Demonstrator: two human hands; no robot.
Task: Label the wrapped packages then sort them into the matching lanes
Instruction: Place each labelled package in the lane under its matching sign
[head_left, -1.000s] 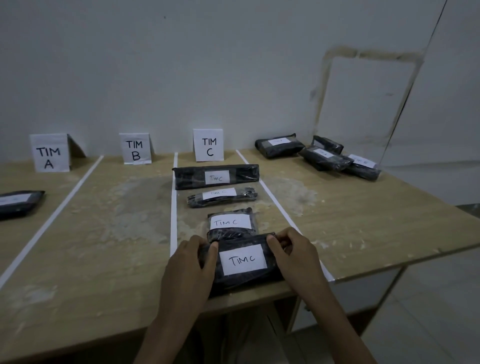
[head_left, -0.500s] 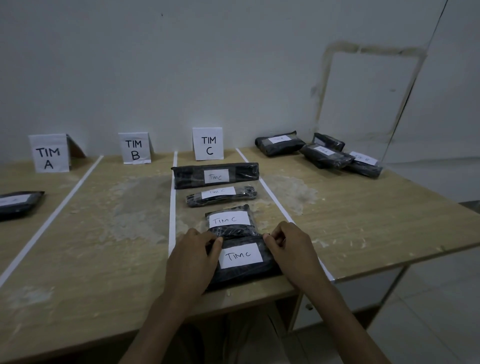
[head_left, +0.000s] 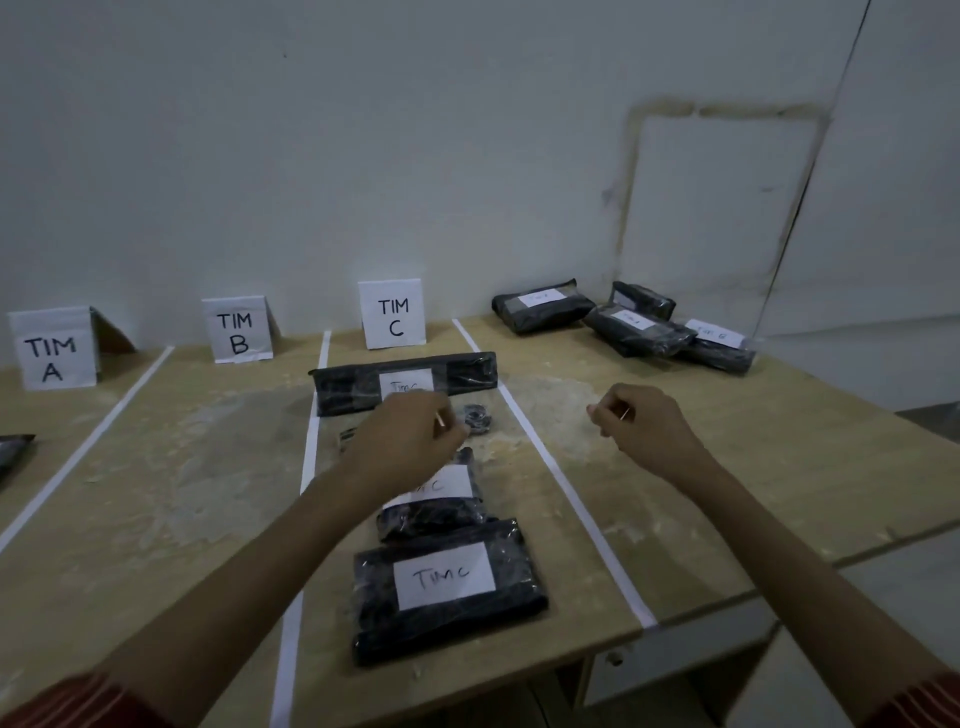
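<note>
Both hands have lifted off the front package (head_left: 447, 587); left hand (head_left: 410, 441) and right hand (head_left: 644, 431) hover loosely curled, empty. Nine packages (head_left: 543, 306), three signs (head_left: 392, 314); left hand half hides one.

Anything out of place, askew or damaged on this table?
Nothing looks spilled or torn. The tabletop has pale, scuffed patches in its middle. The packages at far right lie in an overlapping heap beyond the last tape line, outside the labelled lanes.
</note>
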